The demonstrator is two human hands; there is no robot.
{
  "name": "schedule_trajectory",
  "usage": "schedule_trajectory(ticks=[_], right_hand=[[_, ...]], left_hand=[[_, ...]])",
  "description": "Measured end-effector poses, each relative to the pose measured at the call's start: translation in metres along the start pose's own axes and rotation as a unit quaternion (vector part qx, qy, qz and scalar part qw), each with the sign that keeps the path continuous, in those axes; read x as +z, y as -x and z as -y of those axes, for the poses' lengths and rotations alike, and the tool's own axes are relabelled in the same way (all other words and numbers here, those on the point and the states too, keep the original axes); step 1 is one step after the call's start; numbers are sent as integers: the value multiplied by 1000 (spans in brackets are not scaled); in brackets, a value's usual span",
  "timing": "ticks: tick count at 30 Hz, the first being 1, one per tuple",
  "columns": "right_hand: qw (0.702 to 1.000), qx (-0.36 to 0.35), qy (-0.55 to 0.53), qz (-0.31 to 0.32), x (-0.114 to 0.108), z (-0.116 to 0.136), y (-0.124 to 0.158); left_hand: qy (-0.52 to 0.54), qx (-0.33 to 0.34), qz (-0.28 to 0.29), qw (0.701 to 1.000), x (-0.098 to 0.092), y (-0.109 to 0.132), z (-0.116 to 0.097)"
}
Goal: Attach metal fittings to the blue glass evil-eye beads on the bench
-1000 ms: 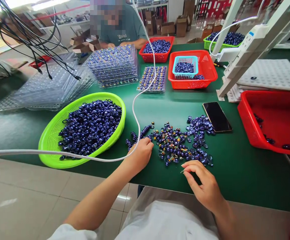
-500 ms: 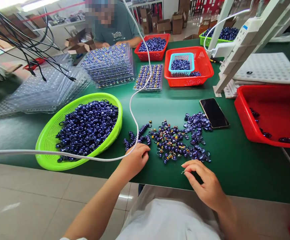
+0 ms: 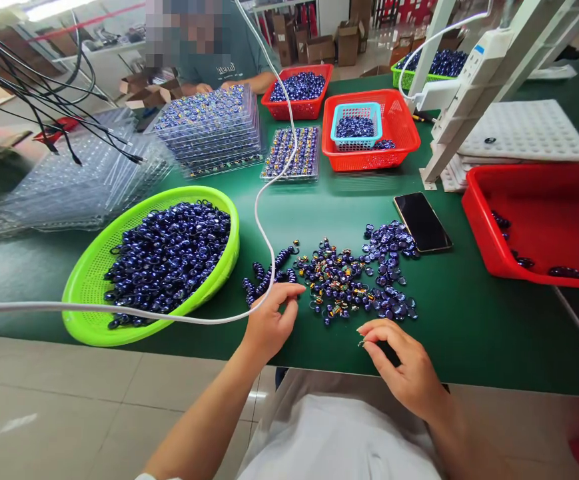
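My left hand (image 3: 273, 321) is at the left edge of a pile of blue rings with exposed gold and orange parts (image 3: 336, 283). Its index finger stretches toward that pile, thumb apart, and I see nothing held. Behind its knuckles, shiny dark-blue rings stand nested in short rows (image 3: 269, 273). My right hand (image 3: 403, 363) hovers over the near table edge, thumb and index pinched on a tiny metallic piece (image 3: 362, 343), too small to identify. Loose round blue caps (image 3: 394, 303) lie just beyond it.
A green basket (image 3: 234, 233) full of blue rings stands left, a white cable (image 3: 264, 227) crossing before it. A phone (image 3: 423, 223) and red bin (image 3: 489, 247) are right. Filled clear trays (image 3: 209, 133) and red baskets (image 3: 374, 163) stand behind; a person (image 3: 229, 57) sits opposite.
My left index finger has straightened toward the ring pile, away from the thumb. My right hand keeps its pinch with little movement. The whole view has shifted slightly.
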State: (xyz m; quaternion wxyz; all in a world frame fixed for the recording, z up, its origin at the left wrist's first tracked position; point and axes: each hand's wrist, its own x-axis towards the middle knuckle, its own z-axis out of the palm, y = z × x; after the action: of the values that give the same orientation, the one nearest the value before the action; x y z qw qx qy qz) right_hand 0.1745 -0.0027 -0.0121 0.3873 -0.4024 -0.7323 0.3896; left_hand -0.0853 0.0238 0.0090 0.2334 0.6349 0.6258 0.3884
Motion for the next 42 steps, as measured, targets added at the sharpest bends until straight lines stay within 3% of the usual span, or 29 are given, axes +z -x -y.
schedule_trajectory(ticks=[2,6,10,19,26,31,33,35,38,42], right_hand=[[999,15,-12,-36,6,5,-2],[997,-28,-19,-63,17,18,-8],[994,-36,39,-91,13,21,-10],[992,4,61,-107,-4,15,-1],[991,-72,108,-44,-9,17,-7],[990,-111,92,11,-20,19,-11],[995,-82,59,23,-23,21,-12],[1000,-15,13,13,-23,22,-13],[993,99,-50,-34,-20,20,-14],[980,161,-104,-56,-12,17,-13]], left_hand=[[129,-83,37,987,10,2,-16],[316,-196,99,923,42,6,-44],[399,-227,115,881,63,10,-54],[478,-265,153,823,74,13,-43],[472,-275,160,822,70,7,-40],[455,-245,267,813,54,0,-43],[435,-223,311,815,50,-1,-46],[421,-205,315,826,49,1,-48],[434,-205,264,837,52,5,-50],[470,-205,197,836,61,12,-50]])
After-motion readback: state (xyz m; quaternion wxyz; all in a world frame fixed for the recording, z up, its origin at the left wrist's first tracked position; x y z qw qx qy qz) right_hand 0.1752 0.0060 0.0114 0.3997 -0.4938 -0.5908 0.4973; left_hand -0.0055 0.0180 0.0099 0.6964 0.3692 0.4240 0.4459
